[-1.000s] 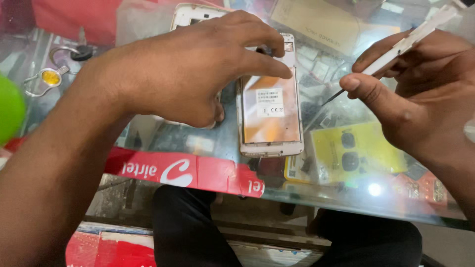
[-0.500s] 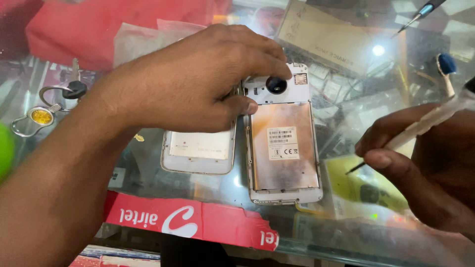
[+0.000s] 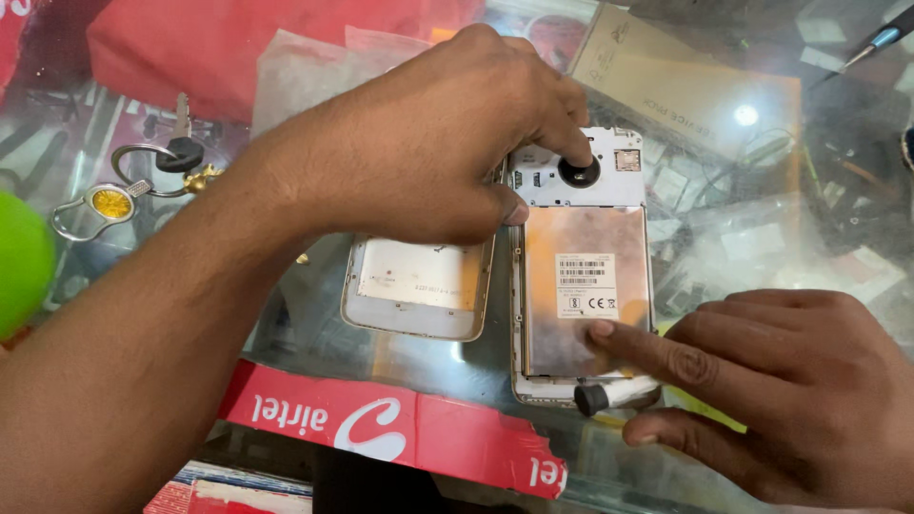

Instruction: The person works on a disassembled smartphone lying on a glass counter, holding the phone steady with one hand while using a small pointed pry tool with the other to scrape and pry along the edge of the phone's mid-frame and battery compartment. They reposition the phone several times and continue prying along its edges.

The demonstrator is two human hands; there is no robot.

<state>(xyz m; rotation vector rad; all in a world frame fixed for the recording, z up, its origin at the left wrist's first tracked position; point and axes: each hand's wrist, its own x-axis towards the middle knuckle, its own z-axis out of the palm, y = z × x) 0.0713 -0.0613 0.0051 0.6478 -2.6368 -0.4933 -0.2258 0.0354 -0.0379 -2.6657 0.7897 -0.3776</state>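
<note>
White rectangular label (image 3: 585,286): centre of frame, on the coppery back plate of the opened phone (image 3: 583,286); dark bars and small marks.
Red sticker strip (image 3: 390,430): lower centre, along the glass counter's front edge; white lettering, torn right end.
Tan cardboard box (image 3: 681,90): upper right, under the glass, flat, rectangular.
Clear plastic pouch (image 3: 305,71): upper centre-left, crumpled, on red cloth (image 3: 190,48).
</note>
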